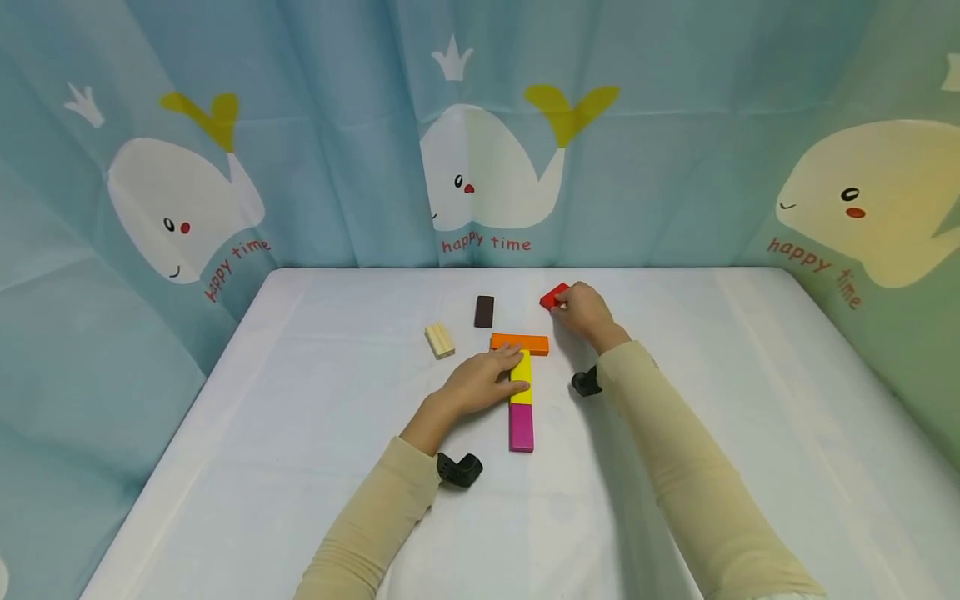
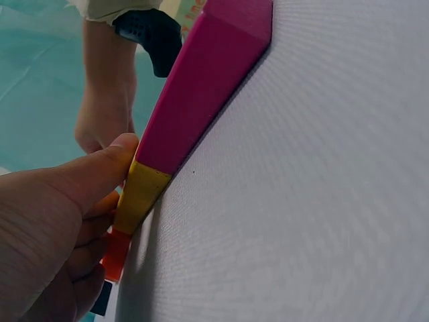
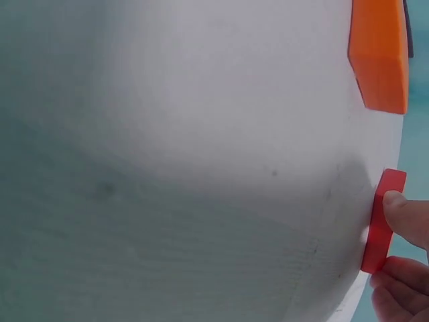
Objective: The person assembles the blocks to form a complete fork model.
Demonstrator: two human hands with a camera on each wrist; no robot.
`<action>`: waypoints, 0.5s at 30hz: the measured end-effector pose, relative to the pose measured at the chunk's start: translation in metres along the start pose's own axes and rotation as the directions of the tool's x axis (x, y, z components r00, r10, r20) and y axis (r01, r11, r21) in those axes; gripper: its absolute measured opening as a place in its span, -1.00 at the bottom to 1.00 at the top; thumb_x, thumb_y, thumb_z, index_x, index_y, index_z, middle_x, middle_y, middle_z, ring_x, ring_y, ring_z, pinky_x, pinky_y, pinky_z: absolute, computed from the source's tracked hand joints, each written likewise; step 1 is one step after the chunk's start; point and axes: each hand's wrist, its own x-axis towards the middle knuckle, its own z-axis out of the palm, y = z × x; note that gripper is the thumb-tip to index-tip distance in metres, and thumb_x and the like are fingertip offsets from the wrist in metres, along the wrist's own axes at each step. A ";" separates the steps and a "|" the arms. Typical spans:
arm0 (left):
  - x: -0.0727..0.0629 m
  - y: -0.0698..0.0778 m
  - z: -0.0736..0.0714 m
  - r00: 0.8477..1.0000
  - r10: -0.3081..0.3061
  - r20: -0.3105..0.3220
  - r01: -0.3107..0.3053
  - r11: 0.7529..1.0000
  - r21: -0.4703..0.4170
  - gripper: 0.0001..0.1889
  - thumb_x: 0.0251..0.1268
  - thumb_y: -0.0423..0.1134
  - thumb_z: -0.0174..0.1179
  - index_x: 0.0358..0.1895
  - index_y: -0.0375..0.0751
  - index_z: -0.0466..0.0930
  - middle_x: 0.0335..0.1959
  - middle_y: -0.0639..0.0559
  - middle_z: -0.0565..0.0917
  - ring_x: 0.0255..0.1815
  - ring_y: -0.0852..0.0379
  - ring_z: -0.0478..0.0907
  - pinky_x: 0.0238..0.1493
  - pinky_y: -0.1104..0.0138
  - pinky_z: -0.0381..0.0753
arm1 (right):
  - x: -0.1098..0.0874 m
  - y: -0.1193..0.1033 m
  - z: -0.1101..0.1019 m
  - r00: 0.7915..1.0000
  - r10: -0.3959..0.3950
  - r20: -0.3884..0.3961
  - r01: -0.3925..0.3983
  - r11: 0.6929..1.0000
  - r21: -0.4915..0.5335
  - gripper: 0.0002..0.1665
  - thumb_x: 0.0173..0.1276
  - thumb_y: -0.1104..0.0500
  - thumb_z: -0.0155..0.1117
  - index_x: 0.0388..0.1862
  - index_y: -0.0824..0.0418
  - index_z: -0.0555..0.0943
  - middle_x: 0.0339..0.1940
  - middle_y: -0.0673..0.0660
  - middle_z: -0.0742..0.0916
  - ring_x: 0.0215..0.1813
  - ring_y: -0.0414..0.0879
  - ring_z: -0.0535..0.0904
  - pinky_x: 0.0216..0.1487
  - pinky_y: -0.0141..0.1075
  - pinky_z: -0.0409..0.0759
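Thumb and fingers of the right hand are pinching the red block, which is lying near the far edge of the table; whether it is fully touching the cloth, I cannot tell. Just nearer, and apart from it, the orange block is lying crosswise. Against its near side the yellow block is standing lengthwise, and the magenta block is continuing this line, end to end. The left hand is resting on the yellow block, fingers and thumb rather straight, not clasping it. To the left, the dark brown block and the pale block are lying separately. Behind, the whale curtain is hanging. I am judging the step as handling the red piece while steadying the row; the next move is probably calling for a secure pinch and light left pressure.
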 end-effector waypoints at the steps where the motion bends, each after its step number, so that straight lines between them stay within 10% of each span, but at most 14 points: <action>1: 0.000 0.000 0.000 1.000 -0.001 0.000 0.001 1.000 -0.001 -0.38 0.29 0.10 0.05 0.32 -0.18 0.29 0.36 0.03 0.22 0.38 0.16 0.07 0.33 0.35 0.03 | 0.000 0.000 0.000 1.000 0.001 0.005 -0.001 1.000 0.003 -0.61 0.29 0.23 0.21 0.05 0.42 0.55 -0.10 0.32 0.54 -0.09 0.14 0.39 0.07 -0.07 0.44; 15: 0.000 0.001 -0.001 1.000 0.010 -0.007 -0.010 1.000 -0.008 -0.38 0.29 0.09 0.06 0.31 -0.19 0.30 0.35 0.02 0.23 0.38 0.14 0.08 0.33 0.32 0.05 | -0.003 0.000 0.001 1.000 -0.022 0.020 0.022 1.000 -0.004 -0.62 0.29 0.24 0.21 0.05 0.41 0.56 -0.08 0.33 0.55 -0.11 0.13 0.40 0.06 -0.08 0.45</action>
